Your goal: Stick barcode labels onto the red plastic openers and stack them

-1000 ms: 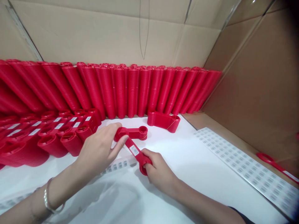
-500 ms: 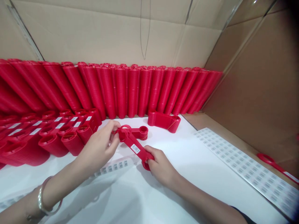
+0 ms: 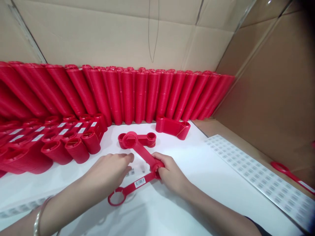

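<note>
My right hand [image 3: 172, 173] is closed on the ring ends of red two-ringed pieces. One held piece [image 3: 145, 154] slants up and left, its far ring above a short red stack [image 3: 147, 140] on the table. Another, the labelled piece [image 3: 133, 186], swings down and left to an open ring, with a white barcode label on its bar. My left hand [image 3: 110, 167] hovers just above and left of the labelled piece, fingers bent, thumb apart, nothing visible between them. Part of a label sheet [image 3: 24, 207] shows beneath my left arm.
Tall red stacks [image 3: 140, 96] line the cardboard wall at the back. Shorter labelled stacks [image 3: 77, 150] stand at left. A banded red stack [image 3: 172, 127] lies behind my right hand. At right are a barcode sheet [image 3: 258, 177] and a loose red piece [image 3: 292, 177].
My left hand has let go of the ring end and moved down. The labelled piece has swung down and left from the other held piece, while my right hand keeps its place.
</note>
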